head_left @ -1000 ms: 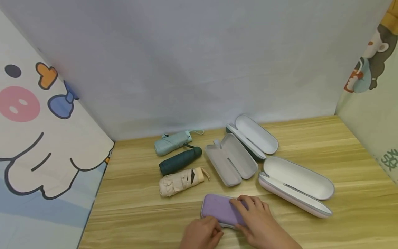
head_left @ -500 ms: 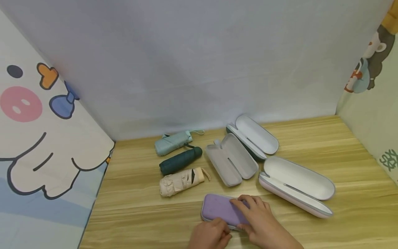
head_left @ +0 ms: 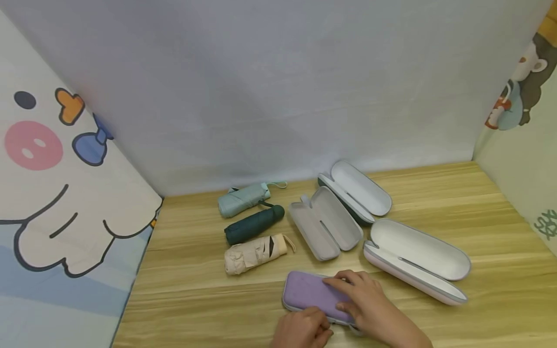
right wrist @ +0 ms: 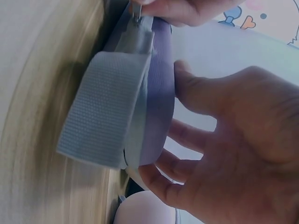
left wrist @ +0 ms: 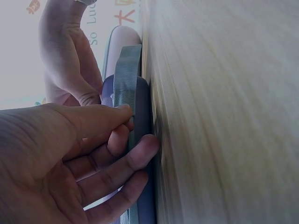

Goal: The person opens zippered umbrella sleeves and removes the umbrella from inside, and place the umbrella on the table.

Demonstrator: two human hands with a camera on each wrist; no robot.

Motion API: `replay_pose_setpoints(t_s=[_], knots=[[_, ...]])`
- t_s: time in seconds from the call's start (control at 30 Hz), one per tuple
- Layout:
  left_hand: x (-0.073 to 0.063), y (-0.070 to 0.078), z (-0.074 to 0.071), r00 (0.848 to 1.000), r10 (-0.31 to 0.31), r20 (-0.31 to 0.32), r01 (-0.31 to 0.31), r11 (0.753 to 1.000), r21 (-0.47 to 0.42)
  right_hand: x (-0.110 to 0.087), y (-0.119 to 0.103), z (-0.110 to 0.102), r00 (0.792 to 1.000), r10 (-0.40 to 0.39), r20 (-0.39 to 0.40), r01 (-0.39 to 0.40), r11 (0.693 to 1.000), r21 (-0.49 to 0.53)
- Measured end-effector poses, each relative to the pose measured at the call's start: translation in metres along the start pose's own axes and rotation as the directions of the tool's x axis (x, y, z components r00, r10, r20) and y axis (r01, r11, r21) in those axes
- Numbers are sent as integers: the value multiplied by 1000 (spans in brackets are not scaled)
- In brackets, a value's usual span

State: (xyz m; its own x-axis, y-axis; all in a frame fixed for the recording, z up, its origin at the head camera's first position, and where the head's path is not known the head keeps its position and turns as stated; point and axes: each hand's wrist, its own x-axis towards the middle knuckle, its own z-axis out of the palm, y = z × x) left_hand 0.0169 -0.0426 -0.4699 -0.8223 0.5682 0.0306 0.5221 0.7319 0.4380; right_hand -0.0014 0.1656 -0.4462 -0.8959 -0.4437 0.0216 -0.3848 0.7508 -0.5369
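Observation:
A purple zip-up glasses case lies closed on the table near the front edge of the head view. My right hand holds its right end, thumb on the lid and fingers curled over the far side and end. Along the near side, my left hand pinches the metal zipper pull between thumb and index finger. A grey webbing loop sticks out from the case's right end. In the left wrist view the pull itself is hidden behind the fingertips.
Beyond the purple case lie three folded umbrellas: light teal, dark green and beige. Three opened glasses cases stand to their right: grey-lined, dark green outside and pale pink outside. Fabric walls enclose the table.
My left hand has slid rightward along the near side of the purple glasses case, toward its right end. My right hand stays on the case, its thumb now resting higher on the lid.

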Motion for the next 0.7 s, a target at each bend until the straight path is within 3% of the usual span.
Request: replay_pose_setpoints(t_s=[0.23,0.4,0.53,0.7], knots=[[0,-3,0,999,50,-6,-50,998,25,-1,1,0,1000,-12,-28,12,1000,-6],[-2,-15,-8,993,114,-21,-113,992,57,-6,0,0,996,54,-65,-59,995,-78],[-4,-27,-19,996,64,-70,-63,998,11,-10,1,-2,994,110,-19,-111,990,-92],[-3,-38,-35,992,-46,-118,38,997,-67,-13,1,-4,997,79,-10,-80,991,-110]])
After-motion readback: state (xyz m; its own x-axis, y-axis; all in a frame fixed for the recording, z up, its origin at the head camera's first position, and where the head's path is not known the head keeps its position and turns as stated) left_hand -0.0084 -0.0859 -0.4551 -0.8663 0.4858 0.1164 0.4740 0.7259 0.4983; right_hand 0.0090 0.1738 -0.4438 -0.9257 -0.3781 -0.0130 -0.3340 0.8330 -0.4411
